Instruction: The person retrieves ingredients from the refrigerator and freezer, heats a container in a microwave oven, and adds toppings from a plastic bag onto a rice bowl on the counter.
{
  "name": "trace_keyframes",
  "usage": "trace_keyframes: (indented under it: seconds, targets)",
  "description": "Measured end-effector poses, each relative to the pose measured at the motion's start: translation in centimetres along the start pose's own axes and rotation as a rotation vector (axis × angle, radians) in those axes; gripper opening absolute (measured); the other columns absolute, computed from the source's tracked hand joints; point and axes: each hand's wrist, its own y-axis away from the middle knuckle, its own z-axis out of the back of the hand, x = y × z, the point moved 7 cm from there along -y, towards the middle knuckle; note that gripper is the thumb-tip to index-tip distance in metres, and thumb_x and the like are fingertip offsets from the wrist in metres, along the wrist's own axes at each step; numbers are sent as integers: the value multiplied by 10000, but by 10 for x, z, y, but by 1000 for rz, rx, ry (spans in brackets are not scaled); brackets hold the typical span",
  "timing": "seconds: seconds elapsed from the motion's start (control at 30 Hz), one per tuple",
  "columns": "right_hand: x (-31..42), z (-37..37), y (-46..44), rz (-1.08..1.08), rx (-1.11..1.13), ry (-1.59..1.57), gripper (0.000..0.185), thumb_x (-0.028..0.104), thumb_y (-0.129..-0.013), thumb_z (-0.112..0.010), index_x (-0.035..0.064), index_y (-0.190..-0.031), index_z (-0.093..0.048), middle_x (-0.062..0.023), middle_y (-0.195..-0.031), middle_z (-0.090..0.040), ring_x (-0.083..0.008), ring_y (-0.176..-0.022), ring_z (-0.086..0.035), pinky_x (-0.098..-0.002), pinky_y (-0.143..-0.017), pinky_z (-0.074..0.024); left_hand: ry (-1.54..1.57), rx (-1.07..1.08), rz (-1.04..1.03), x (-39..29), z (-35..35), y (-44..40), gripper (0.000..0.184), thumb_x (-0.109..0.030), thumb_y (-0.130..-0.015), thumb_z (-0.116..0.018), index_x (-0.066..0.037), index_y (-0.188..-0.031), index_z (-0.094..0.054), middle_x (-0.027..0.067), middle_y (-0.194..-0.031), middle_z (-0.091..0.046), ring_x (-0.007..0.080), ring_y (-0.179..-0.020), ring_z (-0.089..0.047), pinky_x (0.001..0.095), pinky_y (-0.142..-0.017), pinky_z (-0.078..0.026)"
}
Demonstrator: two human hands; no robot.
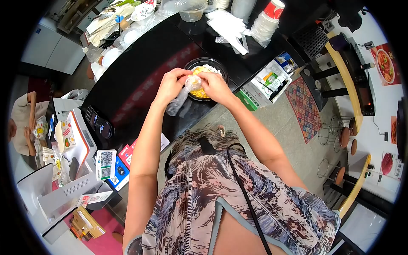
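A round black bowl stands on the dark counter in front of me. Yellow corn kernels and something white like rice show inside it. Over the bowl, my left hand and my right hand meet, fingers closed on a clear plastic bag. The bag's loose end hangs down to the left, past the bowl. Something yellowish shows at the pinched part of the bag, but my fingers partly hide it.
The black counter curves leftward. At its back are a clear plastic tub, white paper packets and wrapped stacked cups. A bottle carton is right; a card terminal and QR stands are left. Another person sits beyond.
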Motion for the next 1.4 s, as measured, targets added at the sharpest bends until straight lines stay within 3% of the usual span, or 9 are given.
trace_keyframes:
  seconds: [0.4,0.5,0.7,0.73,0.8,0.9,0.97,1.17,1.4]
  targets:
    - [-14,17,13,77,-76,97,200,6,-811,-543,-33,-988,-628,-183,-876,-644,-320,-777,-648,-389,-715,-497,-92,47,-96,-12,-17,11,158,-1,-826,-629,37,-971,-679,154,-982,-679,270,-901,-676,331,-815,-515]
    - [-17,19,15,-17,-38,-40,207,-5,-800,-561,-31,-994,-630,-171,-911,-643,-295,-794,-648,-383,-720,-497,-97,36,-127,-14,-19,9,161,-16,-846,-614,28,-985,-680,150,-932,-691,248,-862,-682,324,-794,-516]
    - [-10,14,19,171,-69,1,270,-24,-798,-560,-24,-1061,-622,-158,-913,-644,-269,-805,-640,-369,-739,-497,-81,2,13,-13,-14,8,190,-30,-879,-576,10,-1041,-667,127,-828,-687,177,-696,-621,306,-700,-505]
    - [-16,13,19,46,-33,-43,252,-16,-806,-557,-27,-1046,-633,-161,-929,-646,-281,-834,-641,-370,-759,-498,-81,2,11,-12,-14,8,190,-30,-879,-576,10,-1041,-667,127,-828,-687,177,-696,-621,306,-700,-505]
    - [-24,13,17,-76,7,-88,236,-9,-813,-555,-29,-1031,-643,-165,-944,-648,-293,-862,-642,-370,-779,-499,11,57,42,-8,-20,9,192,-71,-873,-594,-21,-1034,-687,185,-959,-696,323,-909,-680,378,-826,-512]
    - [-32,22,14,-31,-23,41,200,51,-826,-560,-6,-983,-670,-178,-974,-658,-361,-986,-607,-436,-883,-473,-50,59,-136,-15,-26,12,192,-46,-892,-592,29,-1055,-660,146,-965,-696,217,-805,-660,325,-763,-514]
    - [-30,28,15,76,-41,143,200,49,-825,-559,4,-983,-672,-169,-942,-651,-356,-968,-610,-435,-871,-478,-56,81,-159,-21,-31,12,205,-63,-883,-616,31,-1059,-660,153,-987,-690,242,-860,-667,341,-795,-513]
    - [-25,49,13,-40,-43,199,109,63,-830,-560,27,-888,-646,-150,-883,-630,-353,-914,-606,-443,-812,-481,-132,134,-143,-32,-51,6,162,-82,-857,-630,16,-981,-666,170,-937,-672,301,-867,-658,372,-798,-506]
    - [-38,52,9,-6,-1,186,171,71,-834,-561,41,-952,-682,-155,-929,-680,-342,-926,-613,-437,-835,-484,-38,125,21,-42,-59,6,353,-112,-837,-635,-41,-1181,-601,176,-931,-665,284,-886,-655,368,-822,-503]
